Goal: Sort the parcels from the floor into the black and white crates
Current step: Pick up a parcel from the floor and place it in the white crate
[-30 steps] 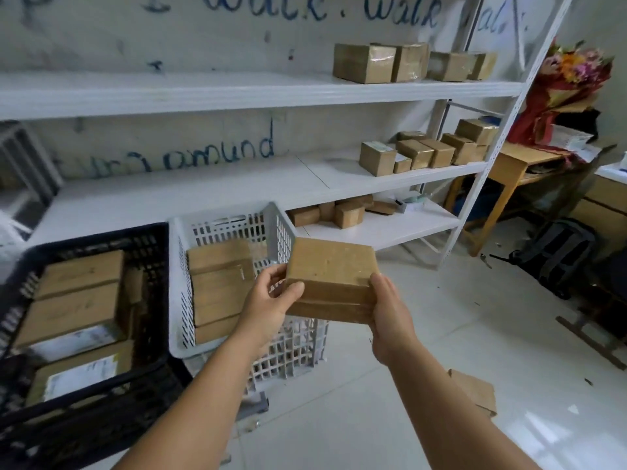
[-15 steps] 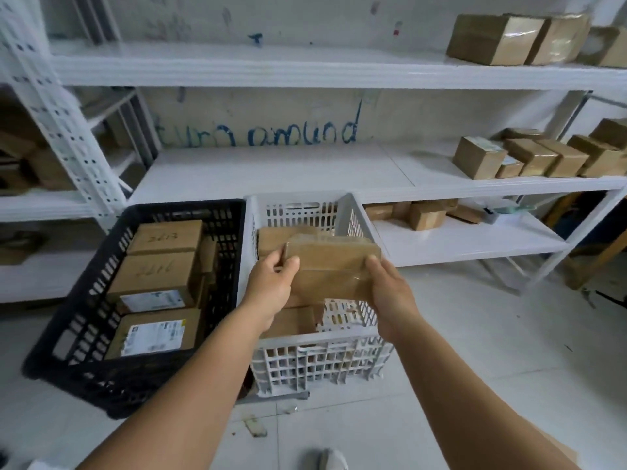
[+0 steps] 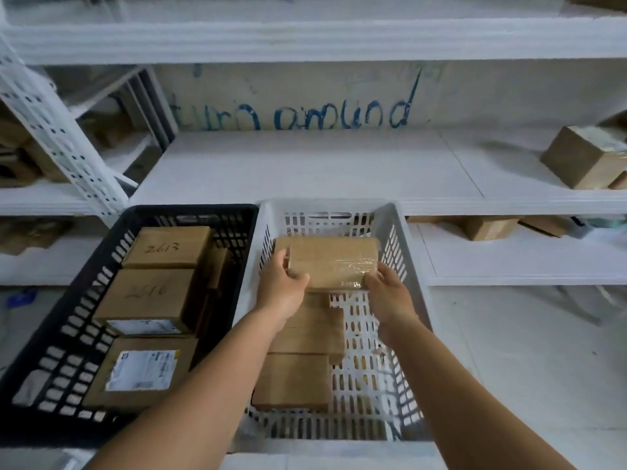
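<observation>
A brown taped parcel (image 3: 334,261) is held level inside the white crate (image 3: 412,262), near its far end. My left hand (image 3: 281,286) grips the parcel's left end and my right hand (image 3: 388,295) grips its right end. Under and in front of it lie other brown parcels (image 3: 305,337) along the crate's left side. The black crate (image 3: 101,262) stands directly to the left and holds several brown parcels, two with handwritten numbers (image 3: 166,247) and two showing white labels (image 3: 144,369).
White metal shelving (image 3: 322,171) stands just behind both crates, with a cardboard box (image 3: 585,157) on the middle shelf at right and small boxes (image 3: 488,227) on the lower shelf. A slotted shelf upright (image 3: 54,130) rises at left. White floor lies to the right.
I have turned left and come closer to the crates. Both hands carried the parcel from above the floor down into the white crate.
</observation>
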The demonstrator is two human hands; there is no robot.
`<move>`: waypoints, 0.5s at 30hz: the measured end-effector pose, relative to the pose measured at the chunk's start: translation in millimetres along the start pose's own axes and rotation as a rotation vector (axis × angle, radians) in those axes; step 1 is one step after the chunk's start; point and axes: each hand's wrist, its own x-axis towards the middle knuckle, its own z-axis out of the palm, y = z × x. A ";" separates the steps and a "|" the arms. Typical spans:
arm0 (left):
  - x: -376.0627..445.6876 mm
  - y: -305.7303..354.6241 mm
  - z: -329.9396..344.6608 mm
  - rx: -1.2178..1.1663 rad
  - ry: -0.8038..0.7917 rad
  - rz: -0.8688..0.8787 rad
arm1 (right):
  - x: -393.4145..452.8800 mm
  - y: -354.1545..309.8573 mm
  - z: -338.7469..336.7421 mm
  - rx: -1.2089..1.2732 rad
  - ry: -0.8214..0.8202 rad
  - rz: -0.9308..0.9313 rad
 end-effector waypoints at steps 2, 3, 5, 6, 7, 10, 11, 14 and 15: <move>22.5 1.1 6.7 -0.006 0.029 -0.011 | 26.0 -4.5 6.8 0.005 -0.027 -0.001; 33.8 2.5 9.6 0.005 0.045 -0.007 | 38.3 -6.6 11.0 0.001 -0.042 -0.003; 56.6 6.5 14.5 0.090 0.069 -0.001 | 61.3 -8.6 21.7 0.006 -0.058 0.003; 68.0 8.5 16.6 0.163 0.082 0.001 | 70.8 -9.5 27.1 0.012 -0.063 0.000; 78.4 10.4 18.4 0.233 0.095 0.004 | 81.1 -8.8 32.1 0.010 -0.069 -0.008; 104.7 9.2 24.2 0.317 0.102 0.025 | 110.3 -5.3 47.1 -0.001 -0.086 0.005; 111.5 6.7 25.9 0.313 0.098 0.036 | 118.7 -4.5 51.4 -0.024 -0.089 0.018; 128.7 -1.6 31.0 0.378 0.081 0.052 | 139.9 -2.9 61.3 -0.075 -0.100 0.050; 133.8 -3.7 32.5 0.430 0.074 0.055 | 146.1 -2.3 64.8 -0.081 -0.104 0.059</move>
